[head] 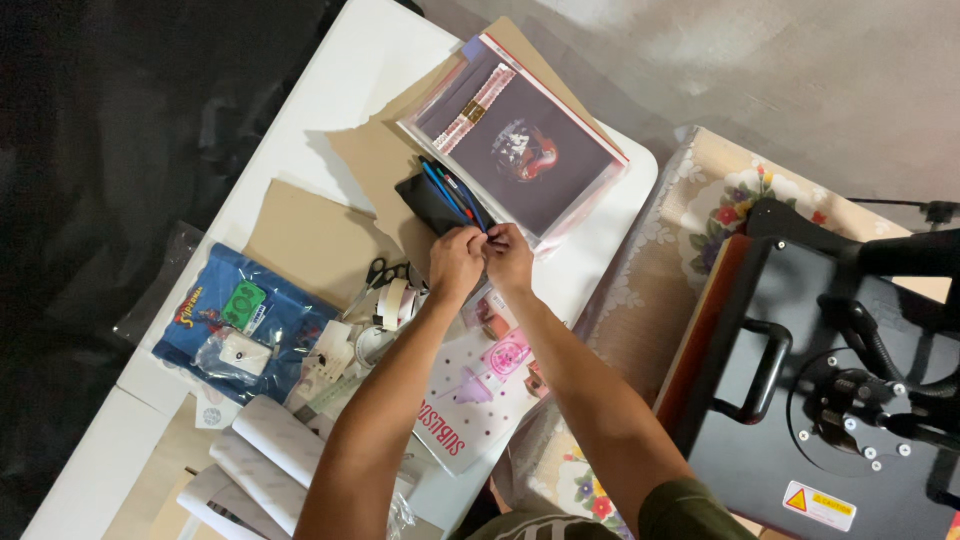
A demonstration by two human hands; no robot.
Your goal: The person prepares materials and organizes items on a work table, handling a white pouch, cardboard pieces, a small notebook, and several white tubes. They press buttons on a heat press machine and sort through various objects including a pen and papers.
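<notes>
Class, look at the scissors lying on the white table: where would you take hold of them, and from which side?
Grip the scissors by their black loop handles, which sit free at the far end beside the tape rolls. Come from above; the blades point back toward the packets, probably awkward to reach.

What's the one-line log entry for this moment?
left hand: on pencil case | right hand: beside it, touching case | scissors: on table | heat press: right, untouched
</notes>
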